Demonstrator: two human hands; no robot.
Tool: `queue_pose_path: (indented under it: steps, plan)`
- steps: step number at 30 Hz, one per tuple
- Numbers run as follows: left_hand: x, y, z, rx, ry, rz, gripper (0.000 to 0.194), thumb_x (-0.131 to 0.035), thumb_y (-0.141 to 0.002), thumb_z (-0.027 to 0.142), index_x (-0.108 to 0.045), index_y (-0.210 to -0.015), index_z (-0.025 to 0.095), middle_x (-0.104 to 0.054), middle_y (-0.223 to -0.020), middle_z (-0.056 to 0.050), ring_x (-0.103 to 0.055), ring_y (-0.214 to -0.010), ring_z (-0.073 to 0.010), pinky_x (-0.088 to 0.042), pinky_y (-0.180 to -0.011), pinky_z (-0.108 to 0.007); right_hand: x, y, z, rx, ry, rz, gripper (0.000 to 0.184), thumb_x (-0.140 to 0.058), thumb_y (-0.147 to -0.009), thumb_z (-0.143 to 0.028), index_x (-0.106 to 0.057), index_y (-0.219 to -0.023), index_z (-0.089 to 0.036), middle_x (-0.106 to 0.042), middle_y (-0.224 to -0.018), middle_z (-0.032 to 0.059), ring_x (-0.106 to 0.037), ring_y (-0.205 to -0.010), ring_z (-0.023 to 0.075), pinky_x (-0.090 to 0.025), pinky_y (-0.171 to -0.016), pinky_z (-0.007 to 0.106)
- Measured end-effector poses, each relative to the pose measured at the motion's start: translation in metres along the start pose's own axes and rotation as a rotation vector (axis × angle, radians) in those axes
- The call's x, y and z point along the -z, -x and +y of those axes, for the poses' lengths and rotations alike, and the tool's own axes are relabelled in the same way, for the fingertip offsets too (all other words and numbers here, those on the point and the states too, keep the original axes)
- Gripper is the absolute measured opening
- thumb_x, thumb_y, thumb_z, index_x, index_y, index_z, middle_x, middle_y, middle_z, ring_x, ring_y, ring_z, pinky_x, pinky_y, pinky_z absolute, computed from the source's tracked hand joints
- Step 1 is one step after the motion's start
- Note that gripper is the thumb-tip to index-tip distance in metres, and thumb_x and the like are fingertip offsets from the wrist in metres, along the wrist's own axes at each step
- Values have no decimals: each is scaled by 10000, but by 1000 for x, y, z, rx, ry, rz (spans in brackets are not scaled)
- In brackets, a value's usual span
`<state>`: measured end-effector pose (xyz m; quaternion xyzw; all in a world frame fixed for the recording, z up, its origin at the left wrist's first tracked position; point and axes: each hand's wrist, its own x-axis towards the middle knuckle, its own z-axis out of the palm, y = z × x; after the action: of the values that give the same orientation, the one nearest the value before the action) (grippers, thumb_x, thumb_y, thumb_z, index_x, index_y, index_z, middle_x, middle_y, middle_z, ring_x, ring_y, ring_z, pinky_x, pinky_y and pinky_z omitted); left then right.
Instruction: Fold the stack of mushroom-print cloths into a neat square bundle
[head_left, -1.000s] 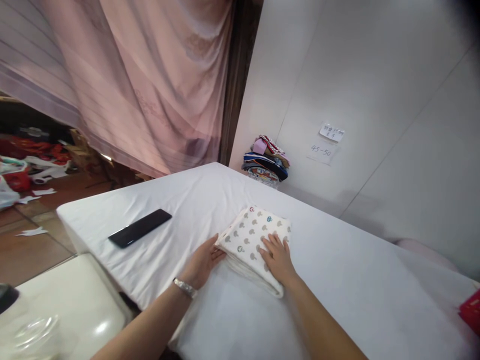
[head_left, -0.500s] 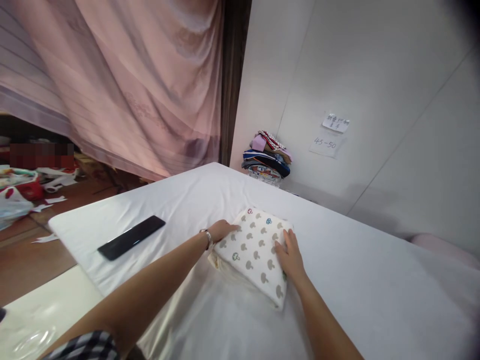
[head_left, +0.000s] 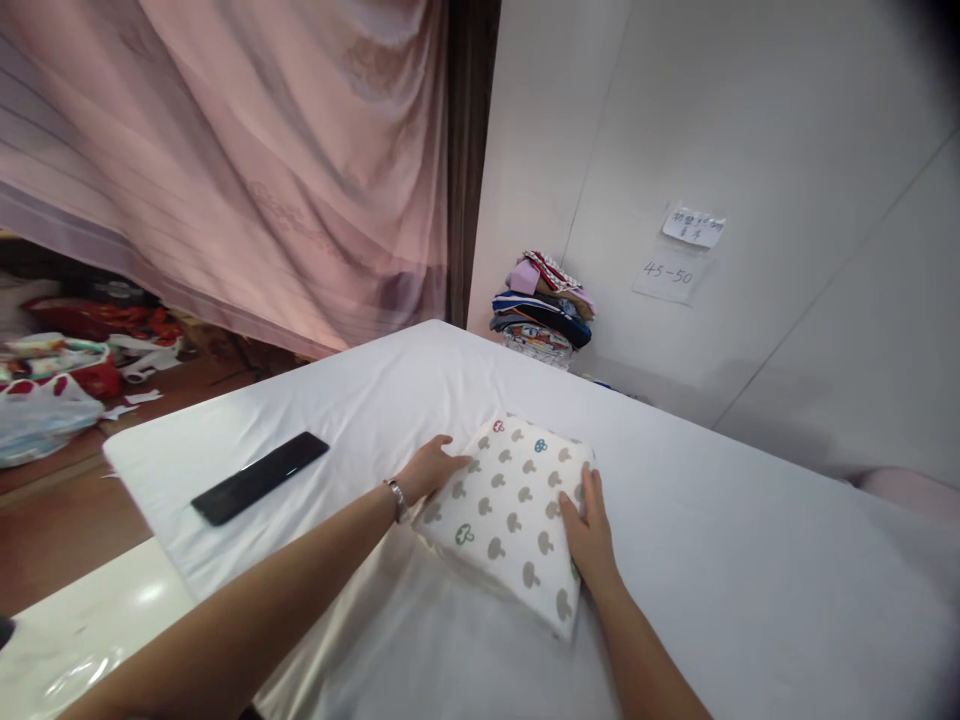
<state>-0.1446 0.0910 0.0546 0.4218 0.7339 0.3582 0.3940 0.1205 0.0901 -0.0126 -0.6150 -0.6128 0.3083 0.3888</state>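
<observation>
A folded white cloth with a mushroom print (head_left: pixel 510 510) lies on the white-covered table (head_left: pixel 712 560). My left hand (head_left: pixel 431 470), with a watch on the wrist, grips the cloth's left edge, fingers curled against it. Along the cloth's right edge rests my right hand (head_left: pixel 589 530), its fingers together and pressed against the side of the fold. Both hands flank the cloth from either side.
A black phone (head_left: pixel 259 477) lies on the table to the left. A stack of folded colourful clothes (head_left: pixel 544 310) sits in the far corner by the wall, under two paper notes (head_left: pixel 679 255). A pink curtain (head_left: pixel 262 170) hangs at left; bags clutter the floor (head_left: pixel 52 400).
My left hand moved from the near left corner up along the cloth's left edge. My right hand slid off the top of the cloth to its right edge. The cloth turned slightly.
</observation>
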Motion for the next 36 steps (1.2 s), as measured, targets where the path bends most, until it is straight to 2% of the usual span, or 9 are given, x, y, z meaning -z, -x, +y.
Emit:
queue_pose_path:
  steps: [4, 8, 12, 17, 21, 24, 26, 30, 36]
  plan:
    - [-7, -9, 8, 50, 27, -26, 789, -730, -570, 439, -446, -1245, 145, -647, -1014, -142, -627, -839, -274, -464, -674, -316, 0, -2, 2, -2, 33, -28, 707, -371, -837, -516, -124, -1437, -237, -24, -1515, 12, -64, -1380, 197, -162, -1110, 356]
    - [-12, -9, 10, 28, 84, -70, 783, -720, -589, 422, -423, -1267, 166, -647, -987, -118, -631, -796, -251, -465, -661, -311, -1, -4, 3, 47, 94, -23, 699, -349, -849, -508, -127, -1437, -200, -30, -1515, 41, -60, -1380, 193, -179, -1103, 366]
    - [-11, -14, 3, -103, -69, 58, 666, -729, -568, 324, -512, -1184, 194, -642, -910, -63, -614, -814, -241, -444, -724, -314, -1, -4, 1, 236, 272, 27, 678, -329, -867, -479, -166, -1427, -134, -41, -1512, 76, -14, -1382, 212, -113, -1107, 427]
    - [-4, -23, -3, 19, -95, -56, 562, -724, -563, 310, -564, -1082, 166, -645, -844, -70, -612, -839, -279, -444, -773, -348, 0, -4, -5, 211, 451, -157, 609, -287, -886, -476, -271, -1400, -151, -123, -1501, 71, -76, -1378, 227, -103, -1094, 468]
    - [-20, -16, 22, -284, -203, 27, 525, -730, -558, 267, -594, -1061, 200, -603, -1101, -115, -507, -1087, -330, -300, -990, -412, 1, -4, -7, 199, 483, -173, 608, -289, -887, -460, -250, -1409, -152, -90, -1505, 53, -48, -1381, 215, -89, -1099, 449]
    - [-51, -14, 44, -609, -149, -144, 482, -675, -654, 367, -583, -1106, 225, -509, -1285, -86, -376, -1242, -280, -172, -1080, -367, 2, -4, -7, 207, 502, -173, 596, -301, -886, -449, -261, -1406, -161, -104, -1503, 54, -52, -1381, 219, -98, -1095, 456]
    - [-73, -21, 50, -769, -245, -226, 503, -618, -711, 430, -545, -1172, 244, -420, -1380, -48, -266, -1317, -252, -40, -1108, -373, 2, -3, -9, 206, 516, -165, 590, -300, -886, -445, -273, -1401, -158, -115, -1502, 57, -61, -1380, 220, -103, -1092, 462]
    - [-96, -47, 37, -667, -570, -160, 636, -515, -760, 528, -434, -1298, 199, -302, -1447, -88, -157, -1359, -266, 47, -1092, -436, 4, -2, -12, 183, 539, -167, 582, -293, -883, -434, -302, -1389, -149, -131, -1498, 54, -81, -1378, 220, -95, -1091, 464]
    - [-96, -62, 21, -668, -677, -133, 694, -406, -783, 610, -362, -1350, 212, -250, -1469, -66, -120, -1372, -217, 46, -1097, -398, 5, -2, -16, 172, 523, -171, 576, -306, -876, -419, -306, -1388, -156, -137, -1496, 45, -91, -1377, 224, -99, -1086, 474]
